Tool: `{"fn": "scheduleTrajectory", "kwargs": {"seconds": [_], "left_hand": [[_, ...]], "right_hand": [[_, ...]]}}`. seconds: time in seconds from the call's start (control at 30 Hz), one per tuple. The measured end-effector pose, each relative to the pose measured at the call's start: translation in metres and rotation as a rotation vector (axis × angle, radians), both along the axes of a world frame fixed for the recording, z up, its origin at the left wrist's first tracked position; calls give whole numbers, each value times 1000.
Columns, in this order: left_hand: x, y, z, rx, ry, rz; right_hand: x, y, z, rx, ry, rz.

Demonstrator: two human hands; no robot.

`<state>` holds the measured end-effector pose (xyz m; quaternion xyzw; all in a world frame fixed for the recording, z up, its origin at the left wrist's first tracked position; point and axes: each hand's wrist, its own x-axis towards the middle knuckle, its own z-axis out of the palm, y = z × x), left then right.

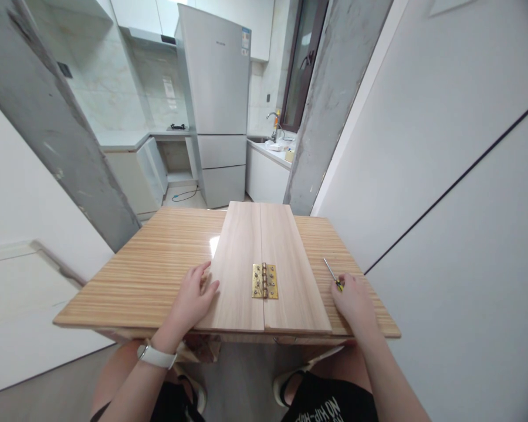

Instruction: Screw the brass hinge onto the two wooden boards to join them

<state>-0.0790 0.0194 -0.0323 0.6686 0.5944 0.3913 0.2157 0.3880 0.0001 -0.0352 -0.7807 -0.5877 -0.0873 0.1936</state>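
Two pale wooden boards lie side by side on the table, a left board (233, 264) and a right board (293, 252). A brass hinge (264, 281) spans the seam between them near their front edge, with small screws showing in its leaves. My left hand (196, 296) rests at the left board's outer edge, thumb and fingers apart and nothing in it. To the right of the boards, my right hand (354, 299) is closed around the yellow and black handle of a screwdriver (331, 269). Its metal shaft points away toward the back left.
The boards lie on a striped wooden table (158, 264). A white wall panel (444, 176) stands close on the right. Beyond the table are a grey refrigerator (220, 82), a sink counter (268, 170) and a left-hand counter (123, 139). A cable (185, 196) lies on the floor.
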Motion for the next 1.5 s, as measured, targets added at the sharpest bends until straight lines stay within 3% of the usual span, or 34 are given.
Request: {"fn": "scheduleTrajectory", "kwargs": {"seconds": [0.13, 0.27, 0.4, 0.53, 0.83, 1.17, 1.3, 1.5], "left_hand": [[9, -9, 1, 34, 67, -40], [17, -14, 2, 48, 91, -41], [19, -14, -2, 48, 114, -30], [18, -12, -10, 49, 155, -33], [18, -11, -19, 85, 218, -73], [20, -11, -18, 89, 236, -84], [37, -15, -15, 95, 221, -118], [89, -21, -13, 108, 203, -143]], "right_hand": [[-25, 0, 6, 82, 149, 65], [-73, -2, 22, 132, 306, 239], [-118, -3, 27, 117, 301, 345], [-135, -6, 28, 111, 257, 366], [-131, -28, 18, 64, 158, 300], [-126, -29, 15, 1, 169, 307], [-108, -29, 10, 39, 152, 287], [-52, -35, 4, 46, 110, 287]]}}
